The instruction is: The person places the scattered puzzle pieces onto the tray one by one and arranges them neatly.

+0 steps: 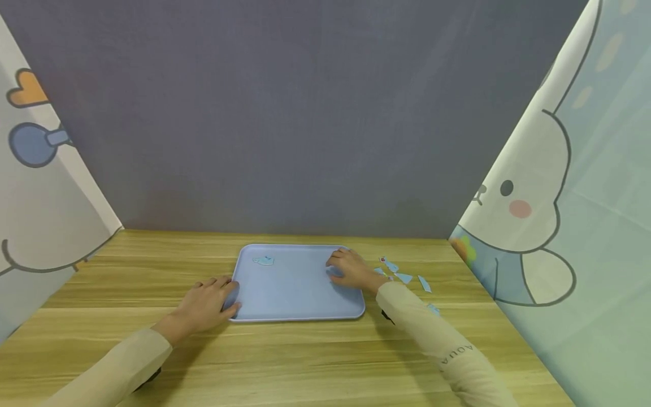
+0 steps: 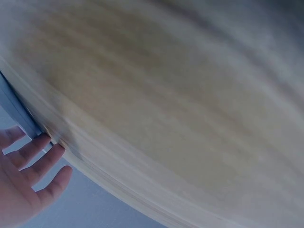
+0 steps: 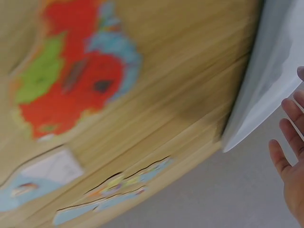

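1. Head: a blue tray (image 1: 292, 294) lies on the wooden table (image 1: 285, 362). One flat printed piece (image 1: 264, 260) sits inside the tray near its far left corner. The left hand (image 1: 207, 302) rests on the tray's left rim, fingers relaxed. The right hand (image 1: 353, 268) is over the tray's right side, fingers loosely bent, nothing visible in them. More pieces (image 1: 404, 277) lie right of the tray.
2. Left wrist: the fingers are spread, tips at the tray's rim.
3. Right wrist: fingers extended over the tray; pieces lie outside it, the red-green-blue one (image 3: 90, 80) blurred.
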